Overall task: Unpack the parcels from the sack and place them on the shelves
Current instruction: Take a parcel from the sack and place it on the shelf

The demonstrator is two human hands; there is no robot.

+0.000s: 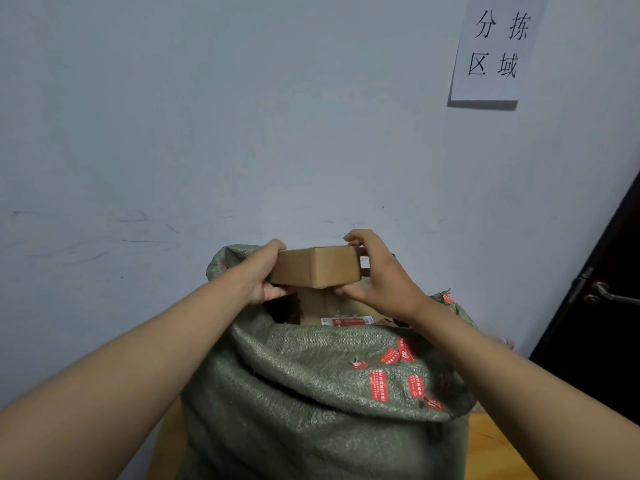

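Left hand and right hand gripped small cardboard parcel at its ends, fingers curled round it, above open green sack

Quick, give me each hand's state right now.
Left hand: fingers curled round the left end of the small cardboard box.
Right hand: fingers grip the box's right end, above the green sack.

Box above sack (wall behind)

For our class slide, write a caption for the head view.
Both hands, left hand and right hand, hold a cardboard box above the green sack.
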